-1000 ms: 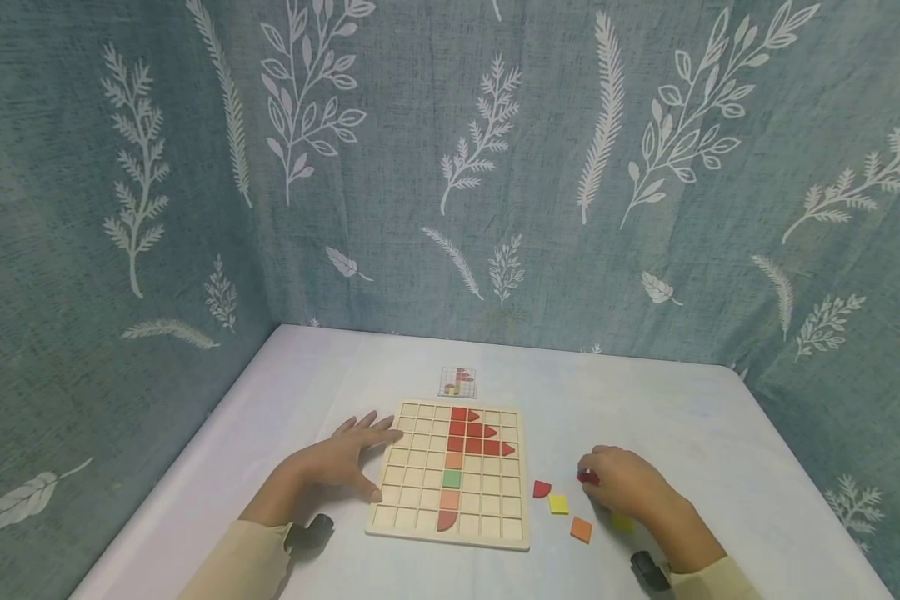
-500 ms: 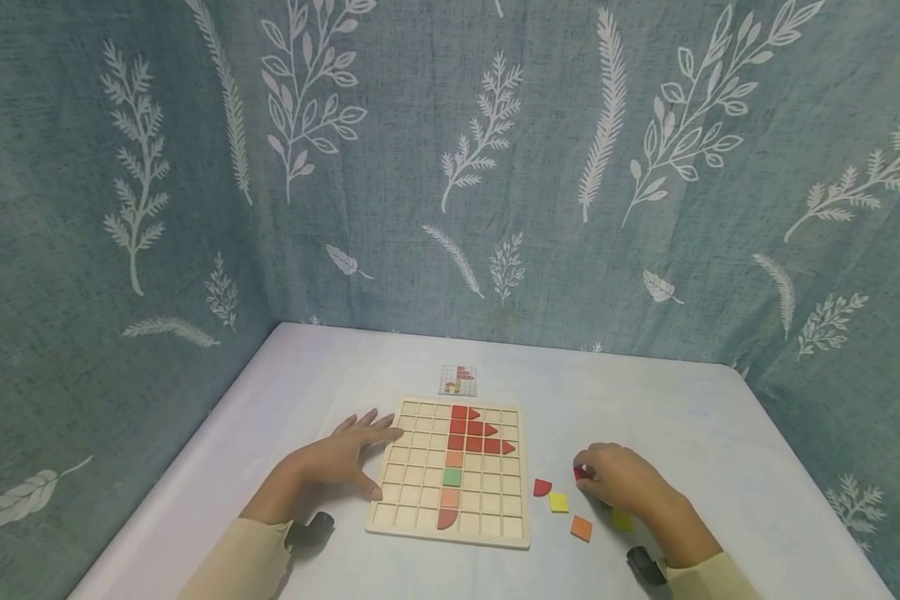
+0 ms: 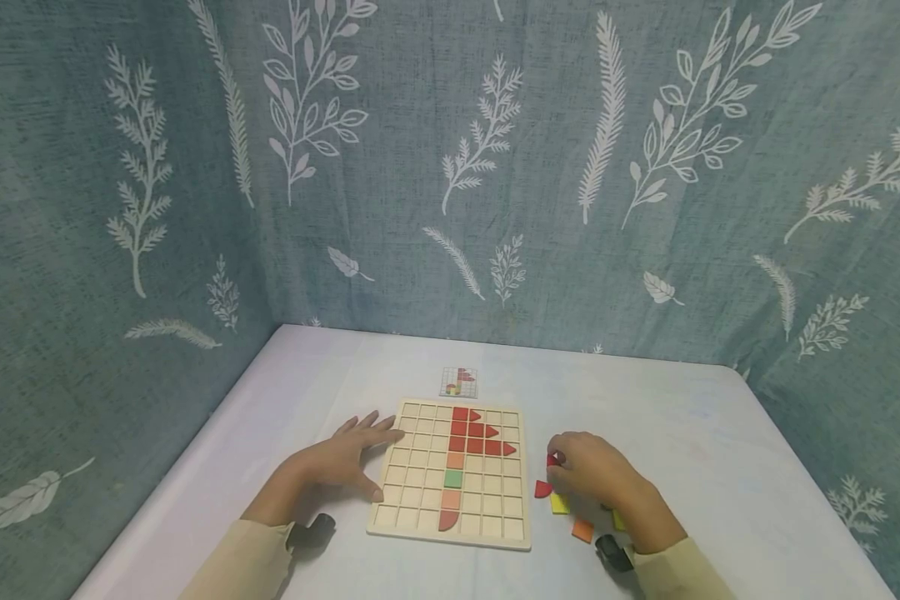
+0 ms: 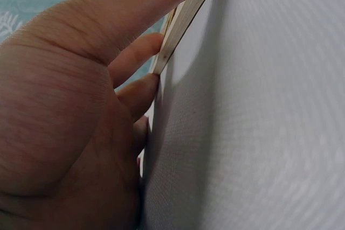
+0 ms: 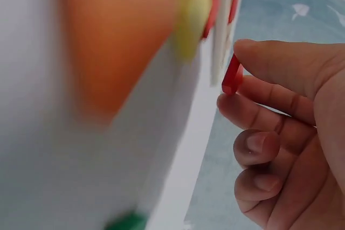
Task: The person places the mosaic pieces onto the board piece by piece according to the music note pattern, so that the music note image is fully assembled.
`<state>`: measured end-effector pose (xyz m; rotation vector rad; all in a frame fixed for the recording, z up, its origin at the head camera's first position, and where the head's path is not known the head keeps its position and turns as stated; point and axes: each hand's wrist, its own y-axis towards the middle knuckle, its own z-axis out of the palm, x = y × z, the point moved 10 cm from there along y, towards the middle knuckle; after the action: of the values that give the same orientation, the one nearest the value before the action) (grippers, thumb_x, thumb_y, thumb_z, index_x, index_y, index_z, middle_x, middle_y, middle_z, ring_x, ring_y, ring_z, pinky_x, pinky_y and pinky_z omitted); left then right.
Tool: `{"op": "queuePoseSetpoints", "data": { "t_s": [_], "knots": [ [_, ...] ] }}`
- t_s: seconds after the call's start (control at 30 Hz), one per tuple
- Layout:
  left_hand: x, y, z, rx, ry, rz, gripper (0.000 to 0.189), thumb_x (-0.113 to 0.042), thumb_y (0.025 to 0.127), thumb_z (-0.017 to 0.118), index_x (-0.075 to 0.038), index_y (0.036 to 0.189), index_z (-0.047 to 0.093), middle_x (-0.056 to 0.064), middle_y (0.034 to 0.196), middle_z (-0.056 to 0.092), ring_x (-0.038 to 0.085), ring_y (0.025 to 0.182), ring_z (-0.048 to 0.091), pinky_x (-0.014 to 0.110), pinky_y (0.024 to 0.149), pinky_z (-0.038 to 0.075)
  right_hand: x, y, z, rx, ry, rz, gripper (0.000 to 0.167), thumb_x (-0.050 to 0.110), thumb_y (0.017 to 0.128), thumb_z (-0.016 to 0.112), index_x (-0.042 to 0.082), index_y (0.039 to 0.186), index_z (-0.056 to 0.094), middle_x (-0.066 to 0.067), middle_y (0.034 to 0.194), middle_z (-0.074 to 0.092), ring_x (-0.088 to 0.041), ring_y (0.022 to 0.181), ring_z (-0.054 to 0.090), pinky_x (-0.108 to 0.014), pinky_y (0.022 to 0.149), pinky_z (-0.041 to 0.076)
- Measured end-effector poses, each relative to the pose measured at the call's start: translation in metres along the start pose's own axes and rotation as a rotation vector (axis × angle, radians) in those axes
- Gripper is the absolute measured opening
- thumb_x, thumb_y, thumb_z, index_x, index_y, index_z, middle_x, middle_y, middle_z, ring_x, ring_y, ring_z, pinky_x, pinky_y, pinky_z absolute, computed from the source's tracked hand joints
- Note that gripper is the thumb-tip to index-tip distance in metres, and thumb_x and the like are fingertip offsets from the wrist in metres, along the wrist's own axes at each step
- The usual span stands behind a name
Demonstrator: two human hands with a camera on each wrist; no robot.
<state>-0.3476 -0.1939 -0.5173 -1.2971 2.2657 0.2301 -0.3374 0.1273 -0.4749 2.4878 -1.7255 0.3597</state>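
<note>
Red piece [image 5: 232, 77] sits pinched at the very tip of the right grip [image 3: 592, 468].

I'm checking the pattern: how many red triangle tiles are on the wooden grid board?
3: the top-row triangle, the second-row triangle and the third-row triangle, each at the right end of its red row on the wooden grid board. None appears hidden there.
</note>
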Motion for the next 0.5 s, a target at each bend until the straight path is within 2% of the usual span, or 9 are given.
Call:
{"op": "queuePoseSetpoints", "data": {
  "t_s": [0.13,0.27,0.5],
  "knots": [
    [0.000,0.000,0.000,0.002,-0.006,-0.003,0.109,-0.061,0.053,0.084,-0.023,0.147,0.045,0.007,0.159,0.025,0.033,0.147,0.003,0.055,0.116,-0.002,0.019,0.007,-0.001,-0.017,0.015,-0.052,0.018,0.027,0.082,0.076,0.016,0.094,0.070,0.009,0.081,0.059,-0.012,0.074,0.053,-0.036,0.071,0.051],
    [0.000,0.000,0.000,0.005,-0.002,0.007,0.108,-0.061,0.054,0.084,-0.023,0.147,0.045,0.007,0.159,0.025,0.033,0.147,0.004,0.055,0.116,-0.002,0.038,0.013,0.001,-0.006,0.027,-0.077,0.022,0.030,0.084,0.076,0.015,0.099,0.070,0.010,0.084,0.060,-0.011,0.077,0.054,-0.035,0.074,0.052],
    [0.002,0.001,0.000,0.001,0.003,-0.005,0.108,-0.061,0.053,0.084,-0.023,0.147,0.045,0.006,0.159,0.025,0.032,0.148,0.004,0.054,0.116,-0.001,0.075,0.021,0.001,-0.032,0.041,-0.190,0.014,0.028,0.086,0.074,0.018,0.087,0.064,0.011,0.073,0.053,-0.011,0.069,0.049,-0.031,0.063,0.044]
  ]
}}
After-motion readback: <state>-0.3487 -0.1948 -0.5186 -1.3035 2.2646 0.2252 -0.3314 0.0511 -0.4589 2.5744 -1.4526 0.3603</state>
